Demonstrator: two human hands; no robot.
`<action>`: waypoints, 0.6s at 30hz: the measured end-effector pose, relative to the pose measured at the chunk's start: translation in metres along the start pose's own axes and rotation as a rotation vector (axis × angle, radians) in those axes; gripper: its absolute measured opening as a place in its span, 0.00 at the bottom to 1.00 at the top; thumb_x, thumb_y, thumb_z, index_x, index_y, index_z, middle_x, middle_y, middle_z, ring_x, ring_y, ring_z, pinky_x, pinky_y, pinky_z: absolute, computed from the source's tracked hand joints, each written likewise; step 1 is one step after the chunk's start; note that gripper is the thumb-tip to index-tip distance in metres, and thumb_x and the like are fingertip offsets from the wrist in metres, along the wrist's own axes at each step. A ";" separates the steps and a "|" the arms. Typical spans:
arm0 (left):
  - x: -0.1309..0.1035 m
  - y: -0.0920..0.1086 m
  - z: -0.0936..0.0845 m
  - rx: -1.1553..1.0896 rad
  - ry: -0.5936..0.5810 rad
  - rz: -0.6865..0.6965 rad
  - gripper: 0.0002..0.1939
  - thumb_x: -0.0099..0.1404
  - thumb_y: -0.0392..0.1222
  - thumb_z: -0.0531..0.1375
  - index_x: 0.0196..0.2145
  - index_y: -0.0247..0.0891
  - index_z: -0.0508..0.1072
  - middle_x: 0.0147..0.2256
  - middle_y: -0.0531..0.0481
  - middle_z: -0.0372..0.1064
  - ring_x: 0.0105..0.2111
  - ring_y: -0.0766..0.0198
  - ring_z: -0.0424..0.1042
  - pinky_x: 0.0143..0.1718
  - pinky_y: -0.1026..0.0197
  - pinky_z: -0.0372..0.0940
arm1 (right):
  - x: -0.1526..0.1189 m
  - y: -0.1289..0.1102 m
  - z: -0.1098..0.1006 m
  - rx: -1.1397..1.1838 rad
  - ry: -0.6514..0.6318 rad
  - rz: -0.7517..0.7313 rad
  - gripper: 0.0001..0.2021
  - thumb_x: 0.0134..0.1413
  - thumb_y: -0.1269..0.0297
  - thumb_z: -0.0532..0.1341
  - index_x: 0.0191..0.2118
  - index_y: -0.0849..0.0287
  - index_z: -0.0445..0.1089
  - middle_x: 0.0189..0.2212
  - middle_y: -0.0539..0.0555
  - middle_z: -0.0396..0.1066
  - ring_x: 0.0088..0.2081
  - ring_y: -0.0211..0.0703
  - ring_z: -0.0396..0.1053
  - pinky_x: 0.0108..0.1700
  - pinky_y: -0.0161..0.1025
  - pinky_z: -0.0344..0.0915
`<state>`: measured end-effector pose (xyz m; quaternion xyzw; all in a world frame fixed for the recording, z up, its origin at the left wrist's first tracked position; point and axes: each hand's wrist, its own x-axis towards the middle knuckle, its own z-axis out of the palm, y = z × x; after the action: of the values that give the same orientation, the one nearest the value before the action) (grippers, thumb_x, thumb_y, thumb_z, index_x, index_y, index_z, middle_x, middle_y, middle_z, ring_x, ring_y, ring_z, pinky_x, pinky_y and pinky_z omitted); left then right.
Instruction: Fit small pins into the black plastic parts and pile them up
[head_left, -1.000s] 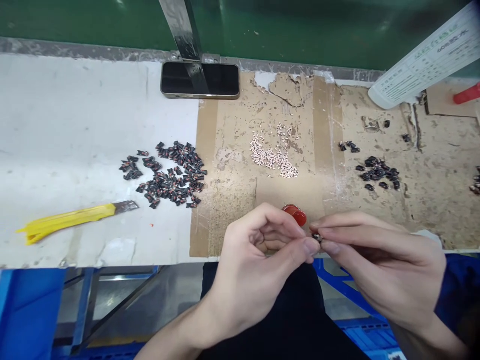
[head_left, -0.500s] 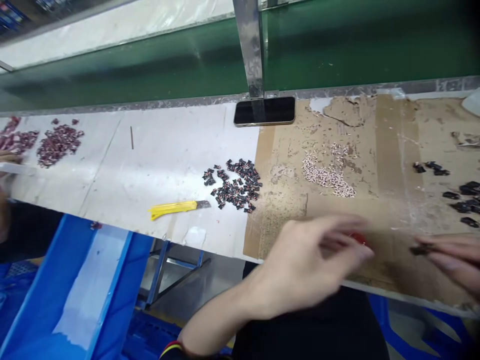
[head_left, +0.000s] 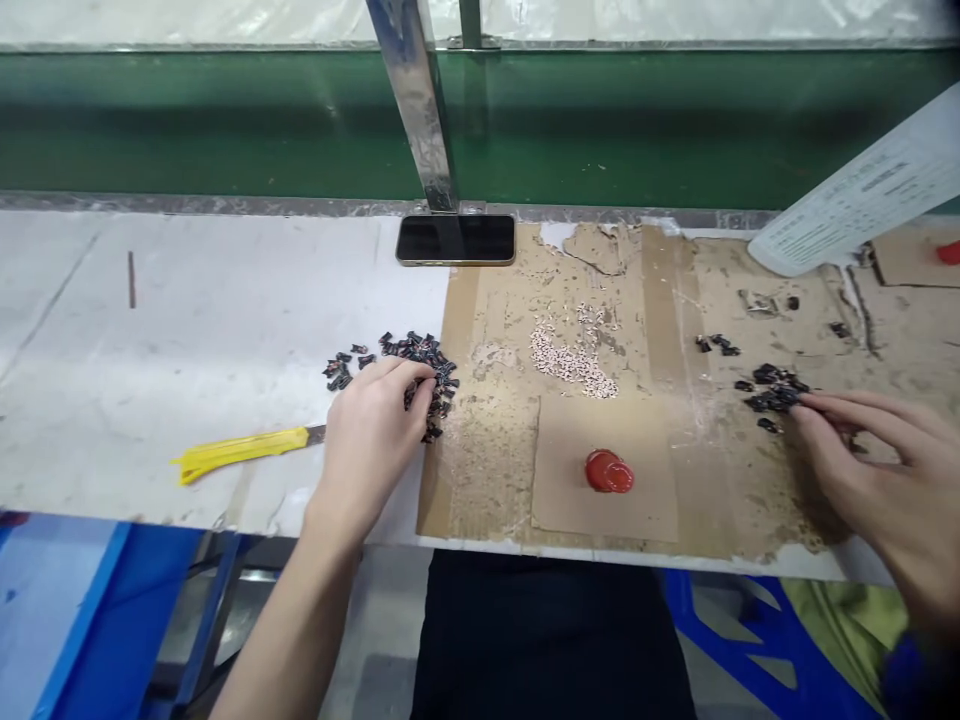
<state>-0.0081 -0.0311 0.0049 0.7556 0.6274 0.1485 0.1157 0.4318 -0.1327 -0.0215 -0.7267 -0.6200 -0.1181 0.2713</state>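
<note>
My left hand [head_left: 375, 440] reaches into a pile of small black parts with copper-coloured spots [head_left: 420, 348]. Its thumb and forefinger are pinched together; what lies between them is hidden. On the right, my right hand [head_left: 874, 450] is at a smaller heap of black parts [head_left: 769, 375], its thumb and fingertips closed at one small black part on the near edge. Between the hands, a red paste-like blob [head_left: 609, 471] sits on a square cardboard piece [head_left: 559, 500]. Behind it many tiny pinkish pieces [head_left: 574, 365] are spread on the cardboard sheet [head_left: 487, 430].
A yellow utility knife [head_left: 244, 452] with its blade out lies left of my left hand. A phone [head_left: 456, 240] rests at the foot of a metal post [head_left: 420, 110]. A white bottle [head_left: 862, 190] leans in at the right. A thin brown stick [head_left: 131, 280] lies far left.
My left hand has moved from over the red blob left to the black pile, uncovering the blob. My right hand has reached the right-hand heap. The view has turned right and levelled.
</note>
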 end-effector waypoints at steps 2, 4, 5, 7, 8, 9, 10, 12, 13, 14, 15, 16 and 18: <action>0.004 0.000 -0.003 0.022 -0.035 0.023 0.10 0.73 0.37 0.58 0.43 0.40 0.80 0.43 0.42 0.82 0.47 0.44 0.79 0.47 0.47 0.71 | 0.013 -0.028 0.006 0.084 0.004 -0.090 0.06 0.61 0.60 0.71 0.42 0.51 0.85 0.38 0.65 0.84 0.40 0.59 0.82 0.45 0.52 0.77; 0.007 -0.001 -0.005 0.044 -0.064 0.042 0.09 0.73 0.38 0.59 0.45 0.40 0.79 0.44 0.41 0.81 0.45 0.44 0.79 0.46 0.47 0.71 | 0.025 -0.061 0.016 0.172 -0.090 -0.174 0.06 0.63 0.60 0.70 0.43 0.49 0.84 0.41 0.61 0.84 0.43 0.56 0.82 0.48 0.49 0.77; 0.008 -0.001 -0.006 0.053 -0.077 0.051 0.09 0.73 0.39 0.59 0.46 0.39 0.79 0.45 0.41 0.81 0.44 0.44 0.80 0.45 0.48 0.71 | 0.031 -0.077 0.022 0.206 -0.157 -0.215 0.07 0.64 0.60 0.68 0.45 0.50 0.83 0.44 0.60 0.84 0.44 0.55 0.82 0.49 0.49 0.77; 0.010 -0.002 -0.007 0.064 -0.099 0.071 0.08 0.73 0.39 0.60 0.45 0.40 0.78 0.44 0.41 0.80 0.43 0.46 0.80 0.44 0.48 0.71 | 0.041 -0.107 0.035 0.244 -0.291 -0.290 0.09 0.67 0.61 0.66 0.48 0.51 0.83 0.47 0.57 0.83 0.45 0.53 0.81 0.49 0.49 0.77; 0.011 -0.002 -0.007 0.068 -0.106 0.080 0.07 0.72 0.38 0.59 0.44 0.40 0.78 0.43 0.42 0.80 0.43 0.46 0.80 0.44 0.49 0.71 | 0.046 -0.120 0.042 0.251 -0.340 -0.315 0.10 0.68 0.62 0.65 0.49 0.51 0.82 0.48 0.56 0.83 0.46 0.52 0.81 0.49 0.50 0.77; 0.011 -0.002 -0.007 0.071 -0.112 0.089 0.07 0.72 0.37 0.59 0.43 0.40 0.78 0.42 0.42 0.80 0.43 0.47 0.80 0.43 0.49 0.71 | 0.050 -0.130 0.048 0.254 -0.379 -0.336 0.10 0.68 0.62 0.64 0.49 0.52 0.82 0.47 0.56 0.83 0.45 0.52 0.81 0.48 0.50 0.77; 0.011 -0.001 -0.006 0.075 -0.115 0.097 0.08 0.72 0.36 0.58 0.43 0.40 0.78 0.41 0.42 0.80 0.43 0.46 0.79 0.43 0.49 0.71 | 0.053 -0.138 0.053 0.252 -0.408 -0.351 0.10 0.68 0.63 0.63 0.48 0.52 0.83 0.47 0.57 0.82 0.45 0.52 0.80 0.47 0.50 0.77; 0.012 0.000 -0.004 0.080 -0.121 0.114 0.09 0.73 0.36 0.57 0.42 0.40 0.78 0.41 0.41 0.80 0.44 0.45 0.78 0.42 0.49 0.70 | 0.056 -0.148 0.060 0.246 -0.443 -0.369 0.11 0.69 0.66 0.62 0.44 0.54 0.83 0.45 0.58 0.82 0.42 0.51 0.80 0.44 0.49 0.76; 0.012 0.001 -0.003 0.078 -0.124 0.122 0.09 0.74 0.37 0.56 0.42 0.39 0.78 0.41 0.40 0.79 0.44 0.44 0.78 0.42 0.49 0.70 | 0.057 -0.150 0.062 0.244 -0.451 -0.374 0.12 0.68 0.67 0.61 0.42 0.54 0.83 0.44 0.58 0.82 0.41 0.51 0.79 0.43 0.49 0.75; 0.013 0.001 -0.002 0.071 -0.125 0.128 0.10 0.75 0.37 0.55 0.42 0.39 0.77 0.41 0.40 0.79 0.45 0.44 0.77 0.42 0.49 0.70 | 0.058 -0.151 0.064 0.243 -0.454 -0.375 0.13 0.68 0.69 0.60 0.41 0.55 0.83 0.43 0.58 0.83 0.40 0.51 0.79 0.41 0.48 0.75; 0.013 0.001 -0.002 0.059 -0.123 0.132 0.11 0.75 0.37 0.55 0.41 0.39 0.77 0.41 0.40 0.78 0.45 0.44 0.76 0.43 0.49 0.69 | 0.058 -0.151 0.065 0.244 -0.451 -0.374 0.14 0.68 0.70 0.59 0.39 0.55 0.83 0.42 0.58 0.83 0.38 0.50 0.79 0.40 0.48 0.74; 0.014 0.001 -0.001 0.040 -0.119 0.133 0.11 0.76 0.37 0.54 0.41 0.40 0.77 0.41 0.40 0.77 0.46 0.45 0.76 0.43 0.49 0.69 | 0.058 -0.151 0.065 0.246 -0.445 -0.371 0.14 0.67 0.71 0.59 0.38 0.56 0.83 0.41 0.58 0.83 0.38 0.50 0.79 0.39 0.48 0.73; 0.014 0.001 -0.001 -0.015 -0.098 0.123 0.11 0.76 0.37 0.54 0.41 0.40 0.76 0.43 0.40 0.76 0.46 0.46 0.75 0.45 0.50 0.69 | 0.057 -0.151 0.066 0.254 -0.429 -0.360 0.13 0.66 0.71 0.59 0.38 0.56 0.83 0.40 0.58 0.83 0.37 0.51 0.79 0.38 0.48 0.72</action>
<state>-0.0054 -0.0178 0.0077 0.7982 0.5722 0.1231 0.1426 0.2873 -0.0363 -0.0097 -0.5738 -0.7918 0.0704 0.1974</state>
